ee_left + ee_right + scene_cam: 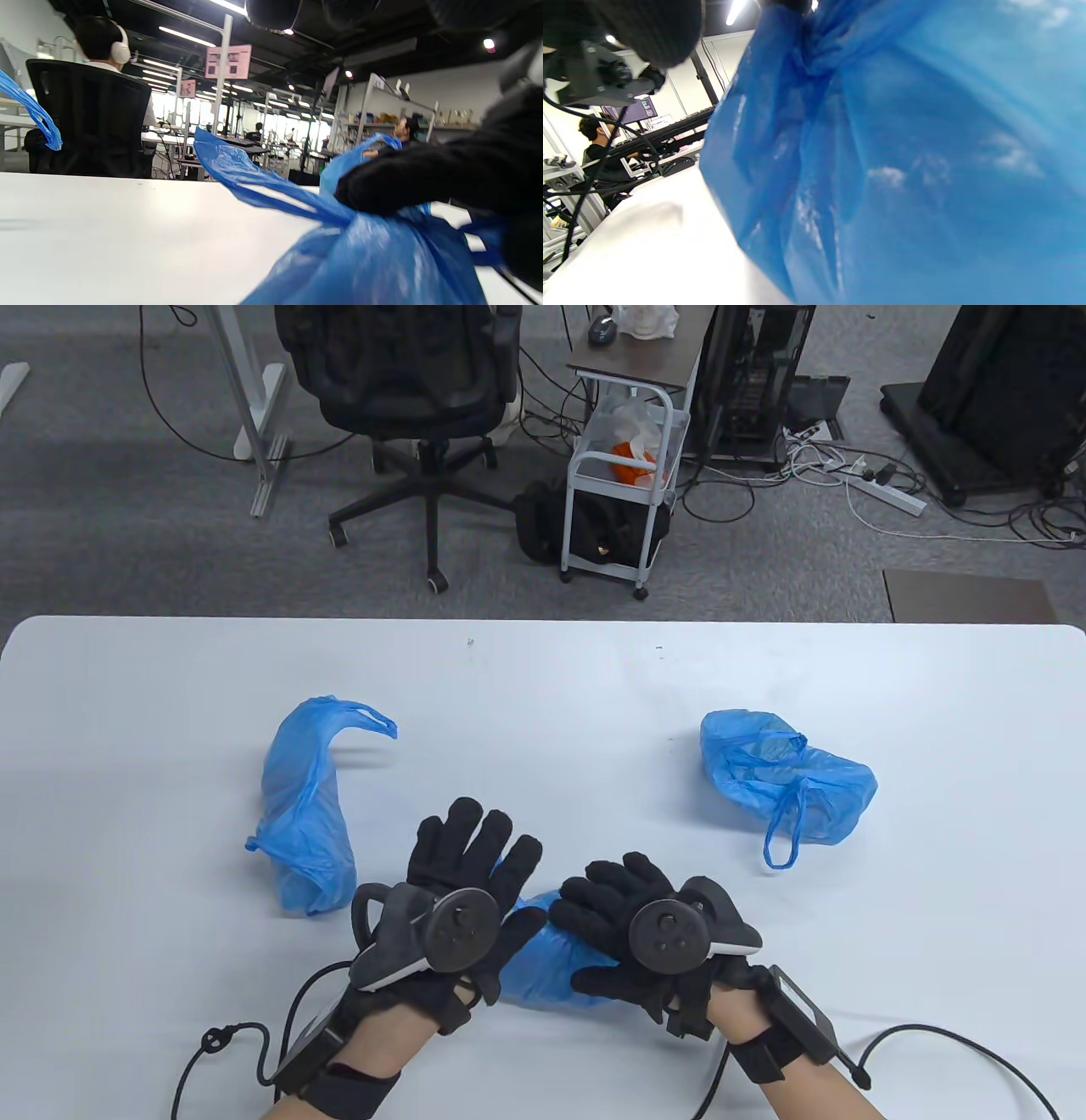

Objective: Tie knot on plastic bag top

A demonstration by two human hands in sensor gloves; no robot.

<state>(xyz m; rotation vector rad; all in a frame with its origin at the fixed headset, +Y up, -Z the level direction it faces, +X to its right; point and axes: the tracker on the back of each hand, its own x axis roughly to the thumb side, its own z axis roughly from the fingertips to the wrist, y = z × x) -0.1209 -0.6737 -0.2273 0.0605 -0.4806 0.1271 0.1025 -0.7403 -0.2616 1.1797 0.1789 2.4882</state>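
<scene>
The crumpled blue plastic bag point(547, 963) being worked lies near the table's front edge, about midway along it, between both gloved hands. The right hand point(632, 937) rests on its right side with fingers curled over the film, apparently gripping the gathered top. In the left wrist view a handle loop point(254, 186) stretches away from the bunched neck, and no finished knot shows, so the tying looks begun at most, with crossing and cinching left. The left hand point(458, 899) lies at the bag's left with fingers spread wide; whether it holds any plastic I cannot tell. A second blue bag point(305, 806) lies toward the white table's point(543, 678) left side, untied. A third point(780, 780) toward the right seems already knotted.
</scene>
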